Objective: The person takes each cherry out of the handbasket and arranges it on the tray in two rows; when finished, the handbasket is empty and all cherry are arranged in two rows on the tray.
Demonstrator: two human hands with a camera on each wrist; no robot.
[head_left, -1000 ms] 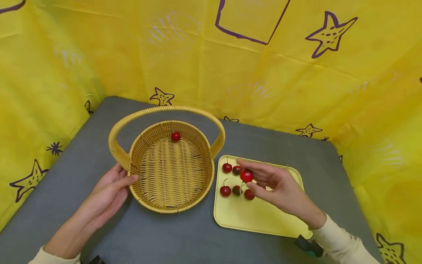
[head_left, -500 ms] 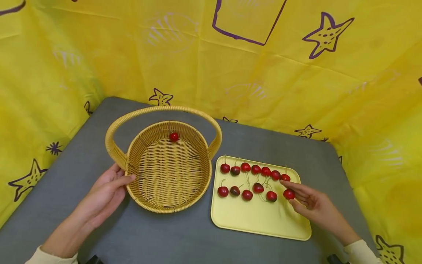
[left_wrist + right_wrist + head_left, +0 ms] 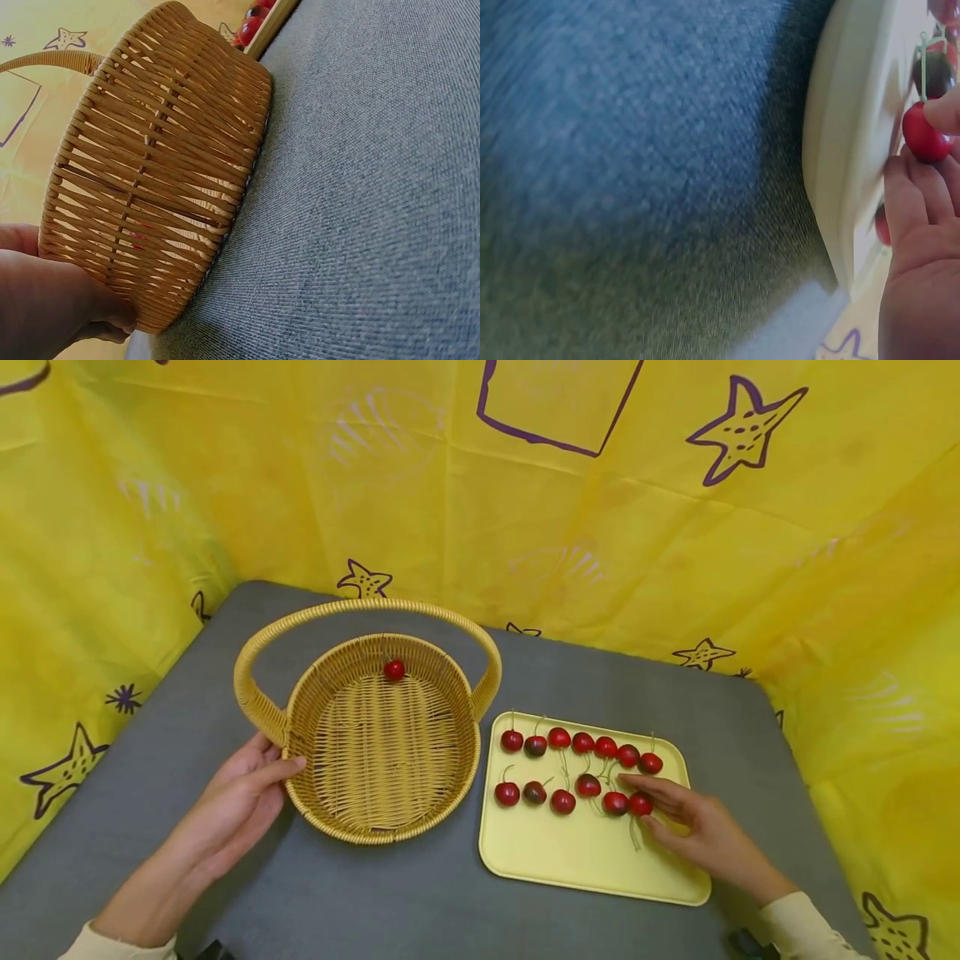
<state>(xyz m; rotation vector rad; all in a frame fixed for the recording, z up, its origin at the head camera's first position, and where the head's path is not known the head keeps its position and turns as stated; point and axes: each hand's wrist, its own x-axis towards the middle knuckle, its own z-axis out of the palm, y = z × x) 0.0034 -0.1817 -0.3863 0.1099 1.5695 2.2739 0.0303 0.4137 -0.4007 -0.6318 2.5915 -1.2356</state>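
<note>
My left hand [image 3: 247, 793] grips the near-left rim of a round tan wicker basket [image 3: 300, 802], thumb over the rim and fingers outside. In the left wrist view the basket's woven side [image 3: 157, 150] fills much of the picture. A single cherry [image 3: 394, 670] lies inside against the back wall. At the right end of the front row on a pale yellow tray [image 3: 555, 860], my right hand [image 3: 701, 835] pinches a red cherry [image 3: 641, 803] between thumb and fingers. The right wrist view shows that cherry's red side [image 3: 922, 135] and green stem, low over the tray.
Several more cherries [image 3: 558, 738] stand in two rows on the tray, stems mostly up or toward each other. The basket's tall arched handle [image 3: 367, 604] rises over it. Yellow patterned cloth [image 3: 450, 510] walls the back and sides of the grey table [image 3: 360, 902].
My right hand has moved from above the tray's left part to its right side with a cherry, then slightly left beside the front row. The left hand stays on the basket.
</note>
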